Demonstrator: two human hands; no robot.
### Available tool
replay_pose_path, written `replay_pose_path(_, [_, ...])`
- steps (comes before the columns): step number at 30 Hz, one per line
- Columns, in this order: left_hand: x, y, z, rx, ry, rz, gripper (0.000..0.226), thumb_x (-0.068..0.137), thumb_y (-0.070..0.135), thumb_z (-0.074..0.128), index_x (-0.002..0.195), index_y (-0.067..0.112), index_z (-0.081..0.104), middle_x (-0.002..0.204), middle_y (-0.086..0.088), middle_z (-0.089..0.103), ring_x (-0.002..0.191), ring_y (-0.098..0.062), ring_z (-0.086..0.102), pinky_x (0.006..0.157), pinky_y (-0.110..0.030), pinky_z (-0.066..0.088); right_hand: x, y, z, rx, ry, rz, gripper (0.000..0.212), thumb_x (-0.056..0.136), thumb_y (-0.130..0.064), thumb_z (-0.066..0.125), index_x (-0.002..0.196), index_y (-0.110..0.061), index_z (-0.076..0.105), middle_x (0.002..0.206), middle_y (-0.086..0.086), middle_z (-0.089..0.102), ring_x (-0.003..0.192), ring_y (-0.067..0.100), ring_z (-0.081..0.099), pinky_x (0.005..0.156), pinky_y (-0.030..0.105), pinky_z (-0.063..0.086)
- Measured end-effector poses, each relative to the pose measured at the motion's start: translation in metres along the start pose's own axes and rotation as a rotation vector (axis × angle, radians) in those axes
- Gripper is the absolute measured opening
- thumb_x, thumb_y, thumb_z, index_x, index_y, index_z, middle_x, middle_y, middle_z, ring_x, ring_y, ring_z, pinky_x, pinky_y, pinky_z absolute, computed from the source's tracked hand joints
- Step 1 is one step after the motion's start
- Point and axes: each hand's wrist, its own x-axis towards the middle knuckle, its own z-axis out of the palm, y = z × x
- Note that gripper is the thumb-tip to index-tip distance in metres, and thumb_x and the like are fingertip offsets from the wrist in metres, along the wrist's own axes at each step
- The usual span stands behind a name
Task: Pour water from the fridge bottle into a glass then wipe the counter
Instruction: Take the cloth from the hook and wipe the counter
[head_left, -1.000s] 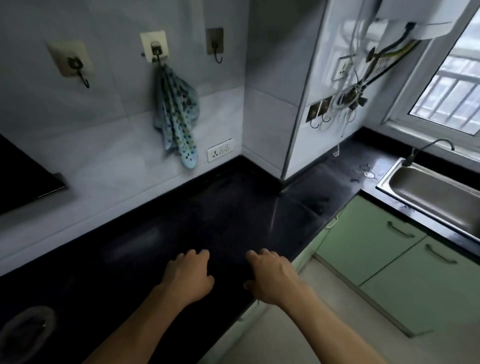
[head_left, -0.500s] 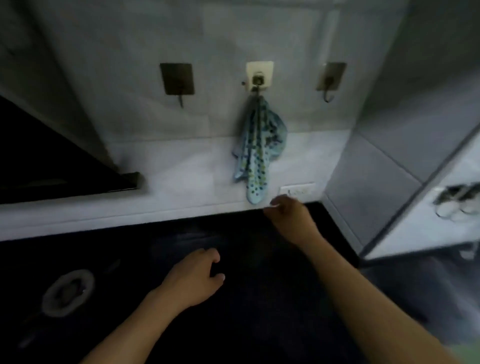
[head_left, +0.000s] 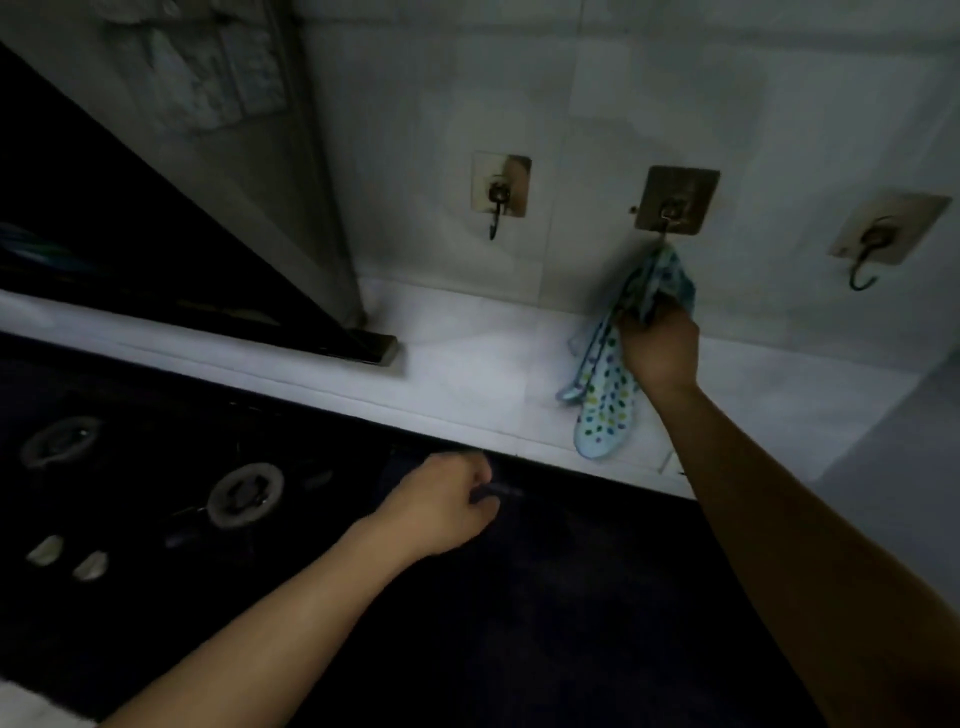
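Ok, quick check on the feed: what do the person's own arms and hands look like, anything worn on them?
Both are bare. The left hand and left forearm show no sleeve, glove, watch or bracelet, and neither do the right hand and right forearm. Any sleeve would start outside the frame. The light is too dim to rule out a thin ring.

Right hand (head_left: 658, 353) raised, gripping, left hand (head_left: 447, 501) loosely curled
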Motion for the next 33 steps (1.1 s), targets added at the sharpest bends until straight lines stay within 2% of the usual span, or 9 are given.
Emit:
replay_pose_path(4, [0.079,0.052,-0.032,-0.148,0.178,0.095,0.017,0.09,0.026,0.068,0.105,0.019,0.063,0.093,-0.001,0.07,0.09,-0.022,0.07,0.069,-0.018,0.044,-0.002,-0.003,-0.002,0.04,-0.021,0.009,0.022,0.094,-0.025,0.06,0.092,-0.004,0.06,0.089,0.018,0.065,0.08,0.028,0.061,0.069,0.028,0.04])
replay_pose_path(7, [0.145,0.104,-0.05,-0.219,0.269,0.154,0.029,0.094,0.018,0.059,0.12,0.005,0.058,0.115,-0.019,0.07,0.104,-0.033,0.067,0.076,-0.026,0.044,-0.004,-0.007,-0.008,-0.001,0.001,-0.028,0.024,0.094,-0.022,0.059,0.106,-0.002,0.064,0.105,0.023,0.069,0.092,0.037,0.066,0.072,0.028,0.042])
replay_pose_path(11, [0.186,0.146,-0.053,-0.178,0.227,0.238,0.03,0.1,0.024,0.052,0.119,0.007,0.069,0.126,-0.018,0.069,0.115,-0.034,0.065,0.083,-0.03,0.046,-0.006,-0.014,-0.021,0.02,0.003,-0.052,0.024,0.097,-0.017,0.055,0.113,-0.003,0.065,0.112,0.02,0.069,0.101,0.035,0.065,0.077,0.023,0.042])
replay_pose_path(15, [0.187,0.157,-0.059,-0.32,0.346,0.242,0.026,0.103,0.027,0.048,0.113,0.014,0.069,0.118,-0.01,0.072,0.106,-0.027,0.066,0.079,-0.024,0.043,-0.003,-0.03,-0.052,0.14,0.096,-0.055,0.017,0.094,-0.008,0.051,0.079,-0.016,0.052,0.073,-0.007,0.056,0.072,0.016,0.056,0.055,0.005,0.035])
replay_pose_path(19, [0.16,0.168,-0.092,-0.459,0.509,0.35,0.03,0.102,0.026,0.052,0.072,0.03,0.047,0.071,0.012,0.051,0.064,0.005,0.048,0.051,-0.008,0.034,-0.009,-0.053,-0.094,0.19,0.213,-0.145,0.034,0.087,-0.005,0.054,0.062,-0.019,0.037,0.063,0.003,0.047,0.061,0.013,0.045,0.055,0.024,0.034])
replay_pose_path(23, [0.119,0.187,-0.116,-0.479,0.602,0.525,0.03,0.101,0.024,0.055,0.074,0.028,0.045,0.068,0.01,0.045,0.057,0.008,0.043,0.054,-0.009,0.034,-0.028,-0.072,-0.123,0.256,0.317,-0.319,0.01,0.084,-0.003,0.062,0.075,-0.007,0.063,0.082,0.004,0.061,0.09,0.019,0.057,0.079,0.029,0.047])
replay_pose_path(28, [0.072,0.206,-0.121,-0.665,0.576,0.536,0.028,0.102,0.017,0.054,0.076,0.025,0.05,0.07,0.01,0.049,0.06,0.005,0.044,0.059,-0.013,0.036,-0.043,-0.089,-0.145,0.315,0.233,-0.389,0.014,0.086,0.0,0.059,0.072,-0.001,0.056,0.08,0.012,0.059,0.089,0.03,0.059,0.079,0.046,0.05])
replay_pose_path(31, [0.034,0.199,-0.108,-0.81,0.577,0.518,0.021,0.104,0.013,0.053,0.084,0.008,0.055,0.075,0.001,0.054,0.067,-0.003,0.049,0.066,-0.022,0.041,-0.075,-0.092,-0.156,0.404,0.24,-0.336,0.015,0.089,-0.01,0.061,0.075,-0.012,0.06,0.082,0.006,0.062,0.081,0.017,0.062,0.071,0.032,0.051])
replay_pose_path(33, [0.001,0.183,-0.088,-0.852,0.577,0.555,0.022,0.104,0.02,0.054,0.084,0.014,0.057,0.073,0.01,0.057,0.066,0.002,0.053,0.063,-0.015,0.044,-0.113,-0.087,-0.163,0.391,0.25,-0.378,0.018,0.088,-0.02,0.061,0.073,-0.023,0.053,0.079,-0.004,0.058,0.073,0.006,0.057,0.064,0.014,0.043])
